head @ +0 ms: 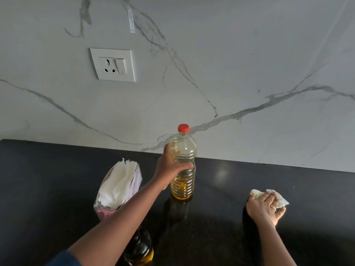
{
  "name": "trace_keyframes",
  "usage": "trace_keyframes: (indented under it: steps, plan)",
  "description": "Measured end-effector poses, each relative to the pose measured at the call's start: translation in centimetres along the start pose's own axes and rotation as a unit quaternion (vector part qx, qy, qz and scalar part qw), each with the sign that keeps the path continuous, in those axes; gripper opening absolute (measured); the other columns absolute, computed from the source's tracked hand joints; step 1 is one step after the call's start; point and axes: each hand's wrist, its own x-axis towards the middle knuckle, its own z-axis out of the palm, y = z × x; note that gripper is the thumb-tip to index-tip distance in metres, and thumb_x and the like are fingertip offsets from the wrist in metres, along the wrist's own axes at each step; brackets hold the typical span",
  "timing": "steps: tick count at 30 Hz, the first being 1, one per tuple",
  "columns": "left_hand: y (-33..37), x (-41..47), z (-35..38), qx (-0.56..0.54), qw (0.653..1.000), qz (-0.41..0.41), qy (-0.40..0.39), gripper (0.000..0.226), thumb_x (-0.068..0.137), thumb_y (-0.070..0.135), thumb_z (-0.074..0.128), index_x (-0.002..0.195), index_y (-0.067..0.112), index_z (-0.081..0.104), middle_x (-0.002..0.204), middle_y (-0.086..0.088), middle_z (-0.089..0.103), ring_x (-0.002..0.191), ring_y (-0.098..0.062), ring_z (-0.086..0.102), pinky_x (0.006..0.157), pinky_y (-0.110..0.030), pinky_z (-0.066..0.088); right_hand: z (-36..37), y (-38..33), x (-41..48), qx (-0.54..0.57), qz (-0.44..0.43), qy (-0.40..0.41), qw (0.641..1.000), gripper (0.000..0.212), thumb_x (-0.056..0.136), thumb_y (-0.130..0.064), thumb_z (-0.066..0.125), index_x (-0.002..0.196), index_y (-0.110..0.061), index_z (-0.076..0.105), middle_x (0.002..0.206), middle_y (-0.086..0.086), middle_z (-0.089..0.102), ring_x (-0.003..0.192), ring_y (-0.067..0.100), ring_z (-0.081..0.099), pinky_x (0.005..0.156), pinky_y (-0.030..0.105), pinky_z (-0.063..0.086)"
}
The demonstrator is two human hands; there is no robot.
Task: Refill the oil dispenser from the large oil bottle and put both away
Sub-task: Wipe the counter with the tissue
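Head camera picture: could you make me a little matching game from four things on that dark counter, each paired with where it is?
Things:
1 large oil bottle
2 oil dispenser
3 pack of napkins
4 crumpled tissue

Places:
A under the right hand
B at the picture's bottom edge, nearest the person
C gripped by the left hand
D standing just left of the bottle

Pairs: 1-C, 2-B, 3-D, 4-A.
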Motion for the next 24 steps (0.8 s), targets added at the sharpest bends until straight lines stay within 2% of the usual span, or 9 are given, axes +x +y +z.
trace_keyframes:
  steps: [4, 6, 9, 12, 15, 17, 19, 22, 24]
  plan:
    - [0.4, -0.7, 0.5, -0.009, 1.000, -0.008, 0.003, 0.089, 0.054, 0.026, 0.085, 0.128, 0.028, 0.036, 0.114, 0.005, 0.058, 0.103, -0.015, 0.057, 0.077, -0.027, 0.049, 0.8, -1.6, -2.0, 0.007, -0.004, -0.013, 1.000, 0.064, 0.098, -0.039, 0.011, 0.145, -0.002, -0.013, 0.155, 0.011, -0.018, 0.143, 0.025, -0.015, 0.111, 0.044, -0.016]
    - [0.2, -1.4, 0.4, -0.003, 1.000, -0.007, 0.011, 0.088, 0.054, 0.027, 0.085, 0.127, 0.029, 0.036, 0.113, 0.007, 0.057, 0.102, -0.013, 0.057, 0.074, -0.024, 0.047, 1.7, -3.0, -3.4, -0.012, -0.044, -0.011, 0.999, 0.064, 0.098, -0.039, 0.011, 0.145, -0.001, -0.010, 0.156, 0.012, -0.014, 0.143, 0.027, -0.013, 0.111, 0.044, -0.015]
    - [-0.2, -2.4, 0.2, 0.020, 1.000, -0.001, 0.021, 0.085, 0.054, 0.029, 0.085, 0.124, 0.032, 0.036, 0.107, 0.012, 0.056, 0.096, -0.008, 0.055, 0.067, -0.017, 0.042, 3.7, -5.2, -6.6, -0.060, -0.143, -0.002, 0.988, 0.062, 0.099, -0.037, 0.011, 0.146, 0.000, -0.006, 0.156, 0.015, -0.010, 0.143, 0.030, -0.012, 0.113, 0.046, -0.011]
    - [-0.3, -2.9, -0.1, 0.004, 0.999, -0.007, 0.038, 0.079, 0.054, 0.027, 0.085, 0.118, 0.035, 0.039, 0.100, 0.016, 0.058, 0.091, -0.004, 0.057, 0.065, -0.017, 0.042, 5.4, -7.0, -10.5, -0.111, -0.275, -0.026, 0.955, 0.059, 0.099, -0.035, 0.013, 0.148, -0.005, -0.002, 0.157, 0.014, -0.008, 0.143, 0.031, -0.012, 0.112, 0.052, -0.009]
    - [-0.2, -3.0, 0.1, -0.001, 0.999, -0.017, 0.047, 0.083, 0.056, 0.023, 0.085, 0.123, 0.030, 0.037, 0.107, 0.009, 0.057, 0.096, -0.012, 0.056, 0.074, -0.026, 0.045, 6.5, -6.4, -13.9, -0.133, -0.379, -0.055, 0.914, 0.062, 0.099, -0.040, 0.012, 0.147, -0.006, -0.009, 0.156, 0.009, -0.015, 0.143, 0.025, -0.017, 0.110, 0.049, -0.016]
    - [0.2, -3.1, 0.3, -0.004, 0.999, -0.027, 0.036, 0.088, 0.058, 0.020, 0.085, 0.128, 0.026, 0.033, 0.115, 0.004, 0.053, 0.105, -0.018, 0.053, 0.083, -0.035, 0.047, 6.4, -4.5, -14.6, -0.140, -0.414, -0.048, 0.898, 0.063, 0.098, -0.045, 0.010, 0.147, -0.011, -0.010, 0.156, 0.005, -0.017, 0.142, 0.019, -0.019, 0.107, 0.045, -0.022]
    - [0.8, -3.2, 0.3, 0.000, 0.999, -0.035, 0.023, 0.092, 0.057, 0.017, 0.085, 0.131, 0.021, 0.030, 0.119, 0.001, 0.050, 0.112, -0.022, 0.051, 0.089, -0.038, 0.046, 5.7, -2.3, -13.8, -0.146, -0.409, -0.033, 0.900, 0.064, 0.097, -0.049, 0.011, 0.148, -0.015, -0.007, 0.157, 0.002, -0.013, 0.142, 0.016, -0.016, 0.107, 0.044, -0.024]
    - [1.9, -3.9, -0.3, 0.006, 0.998, -0.056, 0.019, 0.100, 0.056, 0.018, 0.087, 0.135, 0.017, 0.026, 0.129, -0.004, 0.046, 0.120, -0.025, 0.046, 0.093, -0.037, 0.044, 3.9, 1.2, -11.0, -0.177, -0.354, -0.021, 0.918, 0.059, 0.098, -0.045, 0.011, 0.150, -0.017, 0.006, 0.158, 0.006, -0.007, 0.144, 0.019, -0.010, 0.109, 0.051, -0.018]
    - [2.4, -4.8, -0.9, 0.009, 0.997, -0.070, 0.035, 0.102, 0.058, 0.020, 0.086, 0.138, 0.017, 0.023, 0.139, -0.007, 0.040, 0.126, -0.026, 0.040, 0.094, -0.034, 0.039, 2.6, 3.6, -8.7, -0.177, -0.303, -0.015, 0.936, 0.056, 0.098, -0.040, 0.009, 0.150, -0.018, 0.009, 0.158, 0.008, -0.007, 0.145, 0.022, -0.008, 0.110, 0.055, -0.013]
